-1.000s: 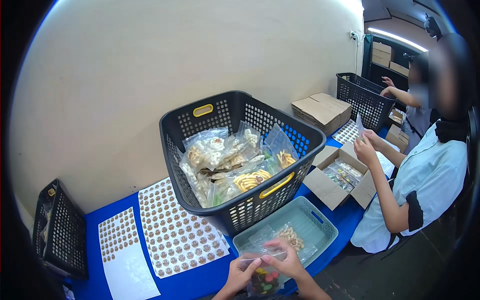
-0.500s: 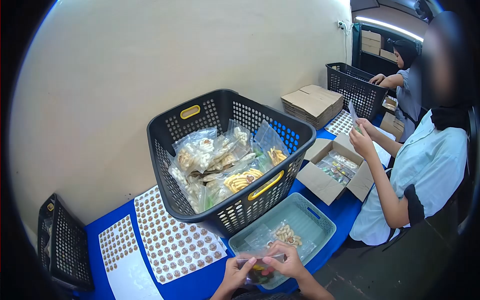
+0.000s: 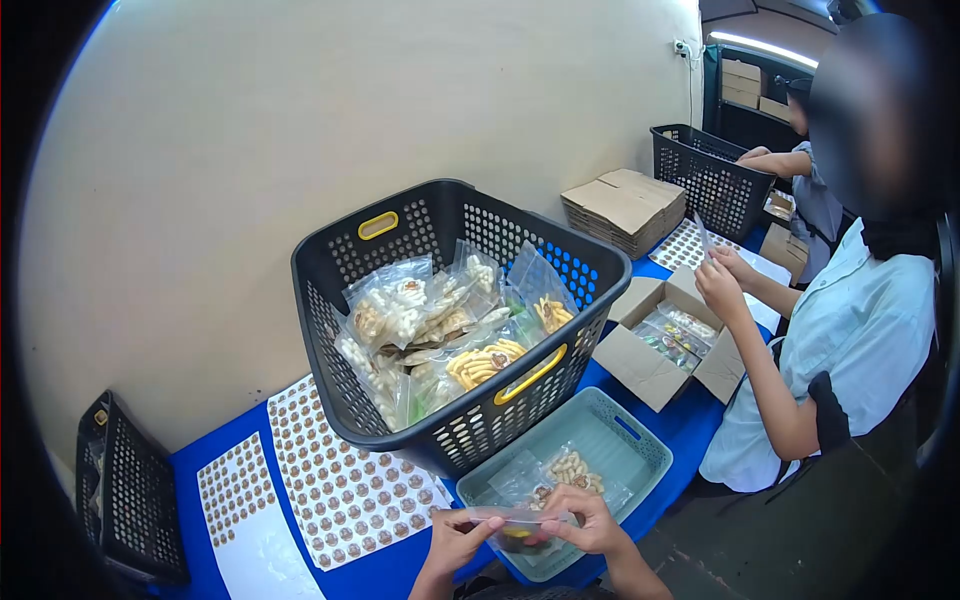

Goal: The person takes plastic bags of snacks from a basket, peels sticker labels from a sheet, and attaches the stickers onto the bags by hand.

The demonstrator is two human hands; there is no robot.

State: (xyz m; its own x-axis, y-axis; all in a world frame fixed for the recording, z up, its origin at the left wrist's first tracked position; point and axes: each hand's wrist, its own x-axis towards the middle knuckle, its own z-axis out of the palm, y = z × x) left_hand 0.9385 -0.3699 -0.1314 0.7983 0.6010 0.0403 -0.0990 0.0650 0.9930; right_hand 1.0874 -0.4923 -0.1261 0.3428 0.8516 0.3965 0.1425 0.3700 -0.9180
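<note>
A clear plastic bag [image 3: 522,535] with dark, yellow and red contents is stretched between my two hands at the bottom of the view. My left hand [image 3: 458,540] pinches its left top corner. On the right, my right hand [image 3: 585,522] grips the other end of the top edge. Beneath and beyond the bag is a grey-green plastic tray [image 3: 640,455]. In the tray lie clear bags of pale snacks [image 3: 575,470], partly covered by my right hand.
A black perforated basket [image 3: 450,440] full of snack bags stands behind the tray. Sticker sheets [image 3: 350,490] lie on the blue table left of it. An open cardboard box [image 3: 640,365] with bags sits at right, beside a co-worker [image 3: 835,340] holding a bag. Flattened cartons [image 3: 625,205] are stacked behind.
My hands have moved slightly apart along the bag's top edge, and the bag now tilts flatter. The co-worker beside me leans slightly and holds the bag a little lower.
</note>
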